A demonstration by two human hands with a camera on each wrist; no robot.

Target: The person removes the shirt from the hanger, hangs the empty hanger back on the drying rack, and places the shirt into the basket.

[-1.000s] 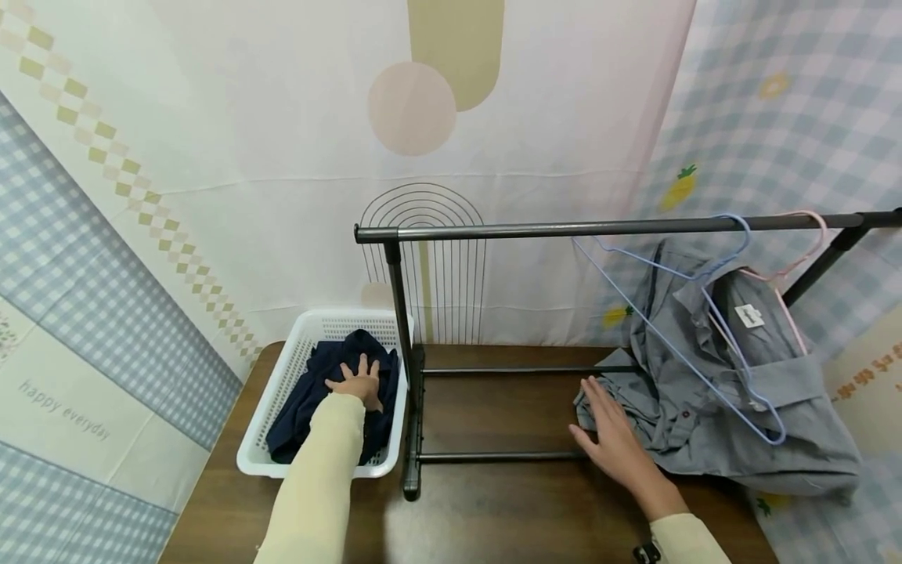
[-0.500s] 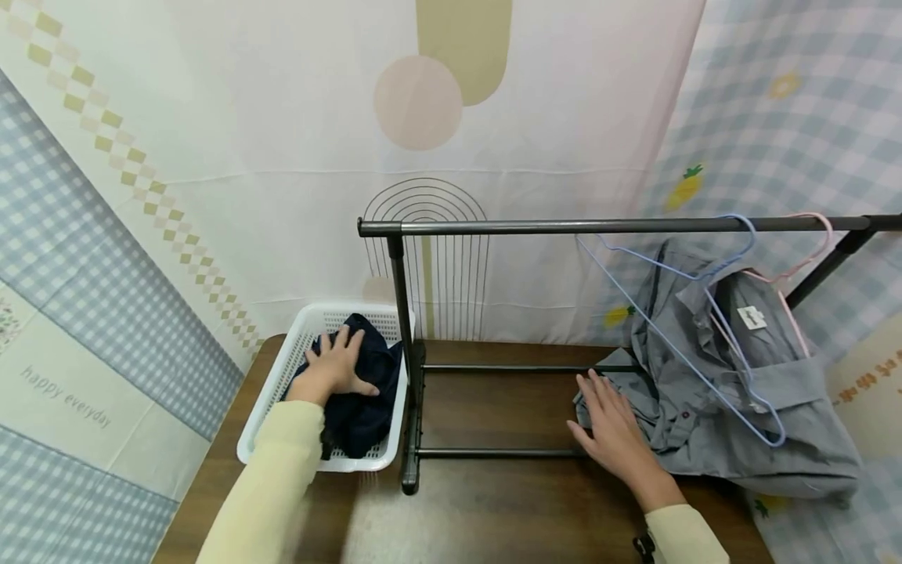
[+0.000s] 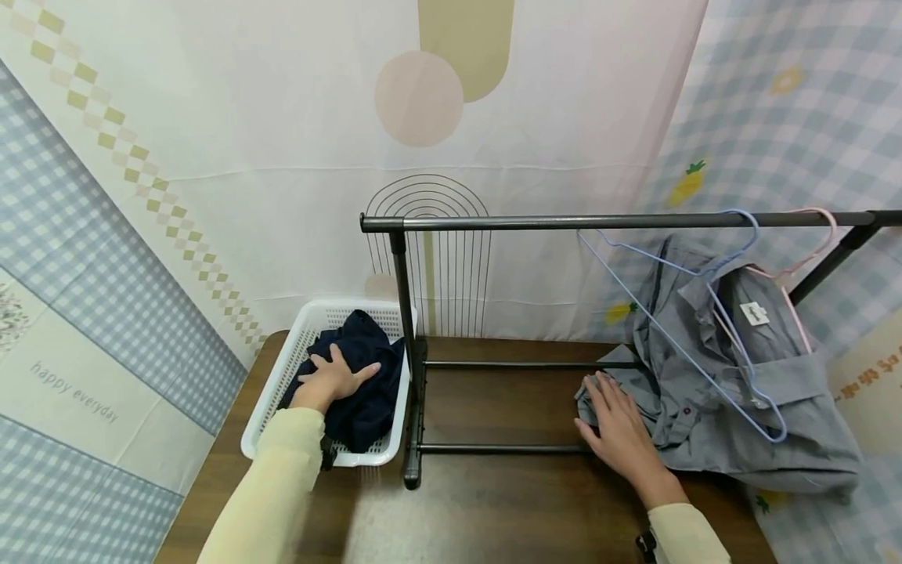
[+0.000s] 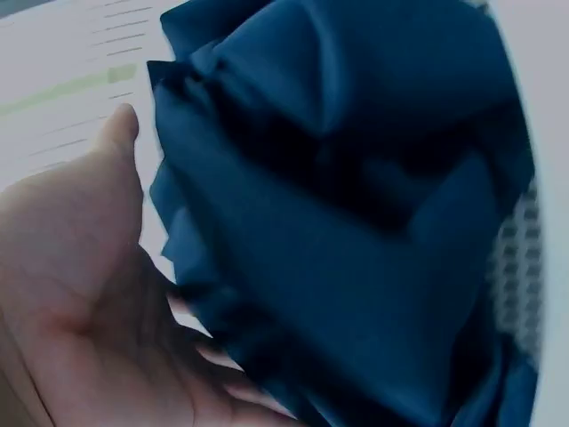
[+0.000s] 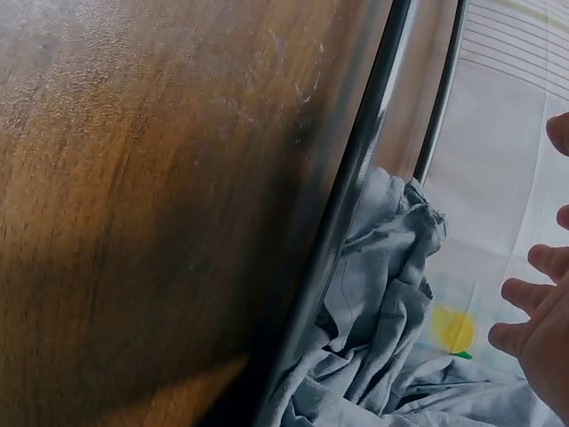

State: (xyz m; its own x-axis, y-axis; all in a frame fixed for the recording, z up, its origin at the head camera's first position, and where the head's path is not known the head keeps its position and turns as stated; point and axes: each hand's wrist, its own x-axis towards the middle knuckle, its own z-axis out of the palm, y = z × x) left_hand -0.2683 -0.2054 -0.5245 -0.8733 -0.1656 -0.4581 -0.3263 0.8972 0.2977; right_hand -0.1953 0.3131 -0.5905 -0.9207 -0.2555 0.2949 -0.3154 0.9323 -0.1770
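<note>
A crumpled navy garment (image 3: 369, 407) lies in the white basket (image 3: 266, 427) on the left of the table. My left hand (image 3: 331, 381) is at its left part, fingers and thumb spread. The left wrist view shows the palm beside the dark cloth (image 4: 356, 240), some fingers partly hidden behind its edge. At the right, my right hand (image 3: 622, 439) has straight fingers next to the hem of a grey shirt (image 3: 740, 439). In the right wrist view its fingers (image 5: 524, 294) stand apart from the grey cloth (image 5: 382, 276). The shirt is on a pink hanger (image 3: 796, 317).
A black garment rack (image 3: 564, 222) stands on the wooden table (image 3: 507, 509), its left foot (image 3: 413, 470) close beside the basket. From the top bar hangs a bare blue hanger (image 3: 637, 301) in front of the shirt. Patterned cloth (image 3: 296, 102) covers the wall behind.
My left hand has shifted left and turned, its thumb now pointing right. The navy garment has been pushed to the right and bunched up. The right hand has hardly moved.
</note>
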